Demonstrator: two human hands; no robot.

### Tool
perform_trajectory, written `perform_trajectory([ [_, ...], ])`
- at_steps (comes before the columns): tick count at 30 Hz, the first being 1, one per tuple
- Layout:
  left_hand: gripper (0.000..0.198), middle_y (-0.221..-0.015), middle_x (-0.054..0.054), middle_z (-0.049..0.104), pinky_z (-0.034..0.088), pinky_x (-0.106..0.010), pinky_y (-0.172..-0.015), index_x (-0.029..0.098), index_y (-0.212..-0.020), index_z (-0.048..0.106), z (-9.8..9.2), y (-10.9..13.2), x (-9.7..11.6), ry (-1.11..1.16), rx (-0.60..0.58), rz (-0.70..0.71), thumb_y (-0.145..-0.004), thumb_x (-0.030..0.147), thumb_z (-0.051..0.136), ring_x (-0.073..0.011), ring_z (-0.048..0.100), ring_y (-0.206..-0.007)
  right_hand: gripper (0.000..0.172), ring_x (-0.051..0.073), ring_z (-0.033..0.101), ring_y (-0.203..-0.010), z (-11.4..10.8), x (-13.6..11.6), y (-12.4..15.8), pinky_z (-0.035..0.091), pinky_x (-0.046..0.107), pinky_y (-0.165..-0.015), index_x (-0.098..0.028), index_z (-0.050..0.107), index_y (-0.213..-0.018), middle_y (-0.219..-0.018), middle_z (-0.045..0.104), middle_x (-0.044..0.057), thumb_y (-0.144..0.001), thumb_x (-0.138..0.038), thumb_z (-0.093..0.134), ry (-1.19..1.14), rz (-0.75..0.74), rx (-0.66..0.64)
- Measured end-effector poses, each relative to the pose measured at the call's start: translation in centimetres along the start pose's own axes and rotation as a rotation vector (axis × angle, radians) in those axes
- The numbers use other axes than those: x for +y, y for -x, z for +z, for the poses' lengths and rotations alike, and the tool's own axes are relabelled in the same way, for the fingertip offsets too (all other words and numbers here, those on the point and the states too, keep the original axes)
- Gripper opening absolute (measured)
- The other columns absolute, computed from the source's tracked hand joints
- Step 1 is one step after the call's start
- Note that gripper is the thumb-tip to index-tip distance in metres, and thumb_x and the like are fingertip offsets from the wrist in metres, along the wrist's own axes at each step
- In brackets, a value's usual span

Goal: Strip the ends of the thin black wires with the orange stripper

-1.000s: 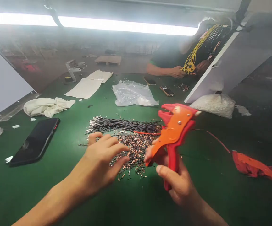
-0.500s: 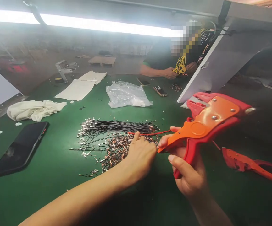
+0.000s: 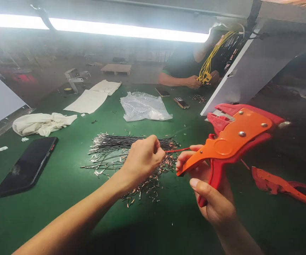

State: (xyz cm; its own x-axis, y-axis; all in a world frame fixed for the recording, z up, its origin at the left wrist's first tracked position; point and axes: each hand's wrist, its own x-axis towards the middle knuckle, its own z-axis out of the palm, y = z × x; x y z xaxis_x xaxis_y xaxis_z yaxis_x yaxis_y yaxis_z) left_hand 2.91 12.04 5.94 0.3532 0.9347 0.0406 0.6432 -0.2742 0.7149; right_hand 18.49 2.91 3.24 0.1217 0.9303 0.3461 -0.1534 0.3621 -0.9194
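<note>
Right hand (image 3: 212, 191) grasping an orange-and-red wire stripper (image 3: 229, 138), right of the black wire bundle (image 3: 118, 141). Left hand (image 3: 144, 156), fingers curled, over the bundle's near edge at a red wire (image 3: 178, 150); whether it grips this cannot be told. Wire clippings (image 3: 149, 184) lie nearer than the bundle.

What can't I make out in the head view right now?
Head view:
Left hand: whether it grips the red wire, hidden by the hand itself.
Red wire: hidden where it meets the right hand.
Black wires: middle partly hidden by the left hand.
Tool at far right: handle cut off by picture edge.
Far clippings: too small to count.
</note>
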Motion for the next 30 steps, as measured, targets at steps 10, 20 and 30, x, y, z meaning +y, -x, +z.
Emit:
perform_trajectory([
  [10,0.022,-0.066,0.006,0.052,0.043,-0.017,-0.067,0.018,-0.078,0.056,-2.2,3.5,0.1,0.938,-0.041,-0.164,-0.075,0.036,0.067,-0.0057,0.051,-0.064,0.045,0.026,0.062,-0.094,0.9,0.3,0.7,0.045,0.048,-0.089,-0.027,0.056,-0.122,-0.099,0.070,0.004,-0.077,-0.023,0.056,-0.139,0.319,-0.213],
  [20,0.057,-0.034,0.006,0.027,0.013,-0.021,-0.037,0.017,-0.036,0.041,-1.2,8.3,-1.1,0.585,-0.208,-0.200,-0.085,0.040,0.062,-0.0050,0.021,-0.036,0.042,0.026,0.061,-0.106,1.5,0.9,0.8,0.050,0.048,-0.095,-0.027,0.059,-0.113,-0.117,0.063,0.005,-0.074,-0.013,0.051,0.118,0.311,-0.114],
  [30,0.036,-0.101,-0.004,0.069,0.058,-0.028,-0.067,0.022,-0.119,0.048,0.7,7.8,0.1,-0.239,0.205,0.314,-0.086,0.009,0.055,-0.0175,0.069,-0.081,0.052,0.033,0.055,-0.128,1.6,0.9,1.9,0.044,0.055,-0.107,-0.027,0.056,-0.128,-0.135,0.061,0.006,-0.078,-0.012,0.049,-0.052,0.366,-0.168],
])
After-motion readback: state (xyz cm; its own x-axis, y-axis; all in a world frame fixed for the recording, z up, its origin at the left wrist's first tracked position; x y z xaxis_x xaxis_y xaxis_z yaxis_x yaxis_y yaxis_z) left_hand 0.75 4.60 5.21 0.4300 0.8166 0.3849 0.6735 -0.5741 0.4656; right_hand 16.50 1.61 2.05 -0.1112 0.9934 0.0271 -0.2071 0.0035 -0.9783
